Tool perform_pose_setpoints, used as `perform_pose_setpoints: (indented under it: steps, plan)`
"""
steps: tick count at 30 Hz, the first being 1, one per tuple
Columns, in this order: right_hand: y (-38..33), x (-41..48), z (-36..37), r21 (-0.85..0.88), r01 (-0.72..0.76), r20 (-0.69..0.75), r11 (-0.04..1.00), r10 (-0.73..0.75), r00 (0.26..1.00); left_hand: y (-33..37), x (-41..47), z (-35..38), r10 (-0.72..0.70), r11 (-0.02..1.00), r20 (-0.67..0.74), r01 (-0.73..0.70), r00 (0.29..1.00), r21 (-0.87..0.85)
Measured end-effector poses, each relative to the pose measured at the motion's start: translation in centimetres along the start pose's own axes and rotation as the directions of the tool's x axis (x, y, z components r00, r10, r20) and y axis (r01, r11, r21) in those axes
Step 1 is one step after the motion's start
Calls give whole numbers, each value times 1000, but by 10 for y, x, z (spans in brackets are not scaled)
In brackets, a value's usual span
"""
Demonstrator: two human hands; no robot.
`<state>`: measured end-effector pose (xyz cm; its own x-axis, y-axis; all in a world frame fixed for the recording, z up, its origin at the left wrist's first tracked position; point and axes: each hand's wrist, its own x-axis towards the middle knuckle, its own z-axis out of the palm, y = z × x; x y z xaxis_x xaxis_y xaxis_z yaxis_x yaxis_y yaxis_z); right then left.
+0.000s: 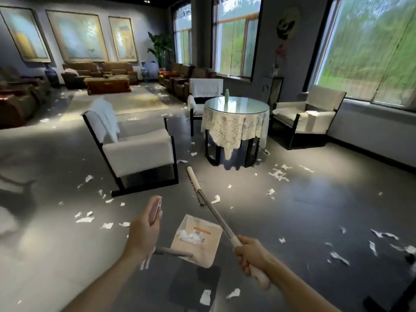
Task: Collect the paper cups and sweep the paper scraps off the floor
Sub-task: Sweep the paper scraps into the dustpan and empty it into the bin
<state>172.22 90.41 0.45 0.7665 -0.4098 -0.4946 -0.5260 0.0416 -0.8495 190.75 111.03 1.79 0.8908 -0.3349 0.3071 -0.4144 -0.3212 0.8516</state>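
My left hand grips the pink handle of a beige dustpan, held above the floor with white scraps inside it. My right hand is closed around the pale grip of a broom, whose metal shaft runs up and left to a bristled head raised off the floor near the armchair. White paper scraps lie scattered over the dark floor, with more scraps by my feet and at the left. A paper cup seems to lie on the floor beside the round table's leg.
A white armchair stands just ahead to the left. A round glass-topped table with a lace cloth and a green bottle is ahead, with two more white chairs around it. Brown sofas line the far wall. Windows are on the right.
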Motion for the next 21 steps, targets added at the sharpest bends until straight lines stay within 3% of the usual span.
perform_pose_setpoints:
  steps: [7, 14, 21]
  plan:
    - [-119, 183, -62, -2, 5, 6, 1000, -5, 1000, -26, 206, 72, 11, 997, -30, -13, 1000, -76]
    - [-234, 397, -87, 59, -8, -38, 998, 10, 999, -84, 444, 145, 63, 983, 45, -54, 997, -175]
    - [-365, 572, -115, 49, -21, -37, 999, 23, 999, -105, 675, 203, 64, 996, 120, -57, 991, -66]
